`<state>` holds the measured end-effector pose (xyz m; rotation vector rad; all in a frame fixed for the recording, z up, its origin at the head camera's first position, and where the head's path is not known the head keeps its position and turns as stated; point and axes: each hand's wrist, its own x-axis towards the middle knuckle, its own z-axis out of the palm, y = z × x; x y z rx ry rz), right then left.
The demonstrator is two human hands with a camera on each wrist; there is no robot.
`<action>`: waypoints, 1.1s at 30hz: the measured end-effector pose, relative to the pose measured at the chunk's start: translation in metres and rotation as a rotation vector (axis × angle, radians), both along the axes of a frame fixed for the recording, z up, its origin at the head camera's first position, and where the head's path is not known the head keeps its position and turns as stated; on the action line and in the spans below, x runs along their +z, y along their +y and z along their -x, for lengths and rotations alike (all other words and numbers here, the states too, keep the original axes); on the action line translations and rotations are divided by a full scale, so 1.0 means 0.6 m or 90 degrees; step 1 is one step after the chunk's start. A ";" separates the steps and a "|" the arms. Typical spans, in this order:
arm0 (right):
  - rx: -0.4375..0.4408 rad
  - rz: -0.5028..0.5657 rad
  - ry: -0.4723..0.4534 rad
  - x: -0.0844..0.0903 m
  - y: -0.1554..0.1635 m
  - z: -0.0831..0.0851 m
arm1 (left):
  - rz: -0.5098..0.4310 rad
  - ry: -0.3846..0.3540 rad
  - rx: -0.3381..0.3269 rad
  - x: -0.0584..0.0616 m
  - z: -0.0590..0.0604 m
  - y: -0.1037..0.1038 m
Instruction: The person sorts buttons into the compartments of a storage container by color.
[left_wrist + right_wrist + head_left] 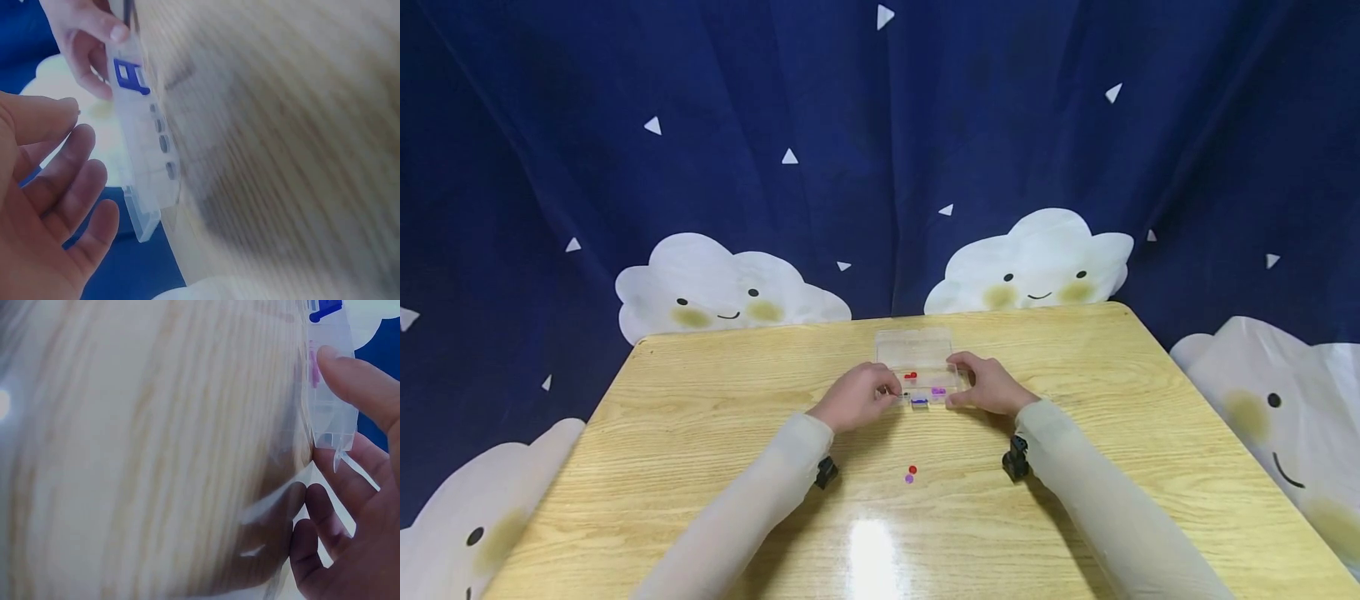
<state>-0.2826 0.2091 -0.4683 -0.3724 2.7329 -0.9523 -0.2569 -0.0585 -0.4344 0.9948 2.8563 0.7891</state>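
A clear plastic compartment box lies on the table with its transparent lid raised at the back and a blue latch on its front. Red pieces, purple pieces and several dark round pieces sit inside. My left hand is at the box's left side; thumb and forefinger pinch a tiny dark piece, mostly hidden by the fingertips. With thumb in front and fingers behind, my right hand grips the box's right end.
On the wooden table, nearer to me than the box, lie a red disc and a purple disc. A dark blue curtain with cloud shapes hangs behind the table's far edge.
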 end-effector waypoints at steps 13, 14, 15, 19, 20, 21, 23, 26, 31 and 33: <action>0.002 -0.001 0.008 0.000 0.000 0.001 | 0.040 0.007 -0.103 0.001 -0.041 -0.005; 0.001 -0.001 0.008 0.000 0.000 0.000 | 0.045 0.010 -0.109 -0.001 -0.044 -0.004; -0.001 -0.001 0.007 0.000 0.000 0.000 | 0.051 0.012 -0.112 -0.002 -0.046 -0.004; -0.003 -0.001 0.010 0.002 0.001 -0.002 | 0.070 0.007 -0.129 -0.008 -0.058 -0.004; -0.002 0.000 0.012 0.003 0.001 -0.002 | 0.074 0.004 -0.135 -0.010 -0.061 -0.004; -0.001 0.001 0.014 0.003 0.001 -0.003 | 0.079 0.000 -0.139 -0.012 -0.064 -0.004; 0.005 0.004 0.018 0.004 0.002 -0.003 | 0.088 -0.003 -0.150 -0.017 -0.068 -0.004; 0.011 0.006 0.020 0.003 0.001 -0.002 | 0.102 -0.004 -0.163 -0.022 -0.074 -0.003; 0.013 0.004 0.023 0.001 0.002 -0.003 | 0.111 -0.002 -0.182 -0.026 -0.080 0.001; 0.012 0.004 0.024 0.001 0.002 -0.003 | 0.111 -0.002 -0.189 -0.027 -0.082 0.003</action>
